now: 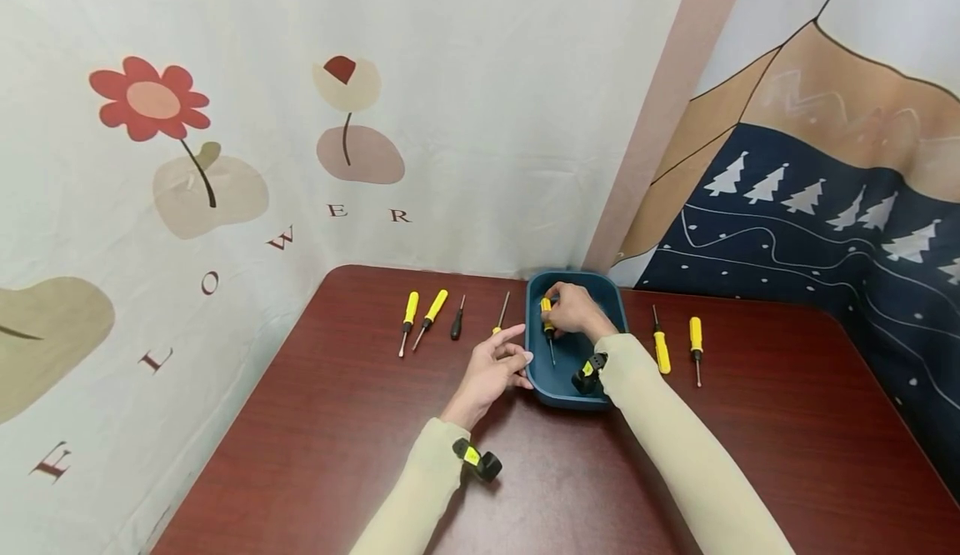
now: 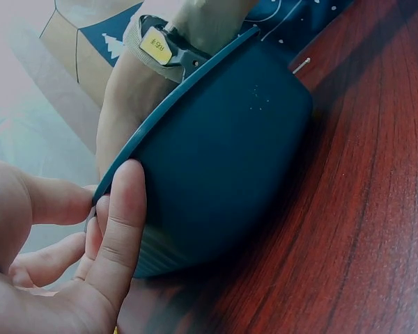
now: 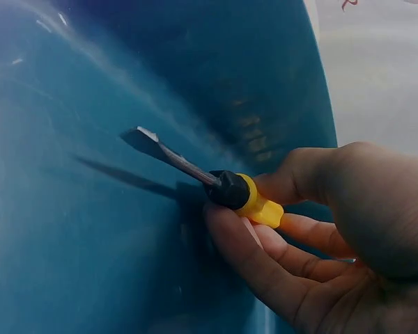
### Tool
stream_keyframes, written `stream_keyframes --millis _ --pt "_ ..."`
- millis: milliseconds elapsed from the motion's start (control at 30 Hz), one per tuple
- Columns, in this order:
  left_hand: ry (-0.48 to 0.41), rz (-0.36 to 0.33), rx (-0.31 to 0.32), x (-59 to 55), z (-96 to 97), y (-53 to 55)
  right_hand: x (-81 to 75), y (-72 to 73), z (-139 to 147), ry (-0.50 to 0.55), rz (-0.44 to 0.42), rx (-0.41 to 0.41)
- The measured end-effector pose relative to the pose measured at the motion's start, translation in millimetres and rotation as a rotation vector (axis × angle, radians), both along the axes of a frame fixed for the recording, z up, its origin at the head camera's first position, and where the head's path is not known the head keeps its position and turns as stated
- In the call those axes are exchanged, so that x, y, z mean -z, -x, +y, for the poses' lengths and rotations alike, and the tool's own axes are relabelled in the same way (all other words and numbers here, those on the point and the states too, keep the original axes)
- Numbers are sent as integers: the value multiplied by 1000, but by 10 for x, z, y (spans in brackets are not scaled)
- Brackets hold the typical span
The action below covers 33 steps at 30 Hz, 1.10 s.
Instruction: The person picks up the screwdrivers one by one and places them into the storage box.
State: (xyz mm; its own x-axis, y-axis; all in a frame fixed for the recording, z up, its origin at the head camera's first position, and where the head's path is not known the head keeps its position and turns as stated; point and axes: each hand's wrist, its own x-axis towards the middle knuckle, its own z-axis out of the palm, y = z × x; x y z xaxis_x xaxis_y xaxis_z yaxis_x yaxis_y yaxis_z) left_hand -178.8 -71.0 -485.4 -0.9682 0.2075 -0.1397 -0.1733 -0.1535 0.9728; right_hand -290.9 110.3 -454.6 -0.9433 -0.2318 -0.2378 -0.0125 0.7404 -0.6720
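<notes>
A blue plastic bin (image 1: 573,402) stands at the back of the table. My right hand (image 1: 573,308) is inside it, pinching a flat-blade screwdriver (image 3: 227,190) by its yellow and black handle. The blade (image 3: 184,164) points away from the fingers, low over the bin's floor, where it casts a shadow. My left hand (image 1: 486,374) is at the bin's left side; in the left wrist view its thumb and fingers pinch the rim, one finger (image 2: 127,202) lying against the outer wall.
Left of the bin lie two yellow screwdrivers (image 1: 409,313), a small black one (image 1: 457,324) and another shank (image 1: 504,309) partly behind my left hand. Two more yellow screwdrivers (image 1: 662,353) lie to the right. A printed curtain (image 1: 480,138) hangs behind the red-brown table (image 1: 360,422).
</notes>
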Motion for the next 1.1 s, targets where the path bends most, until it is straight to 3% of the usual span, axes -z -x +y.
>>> stream_keyframes --millis 600,1100 --pt "6 -16 3 -5 -11 7 48 39 -151 12 -37 53" --pt "12 -20 5 7 -10 19 56 9 -111 60 -36 32"
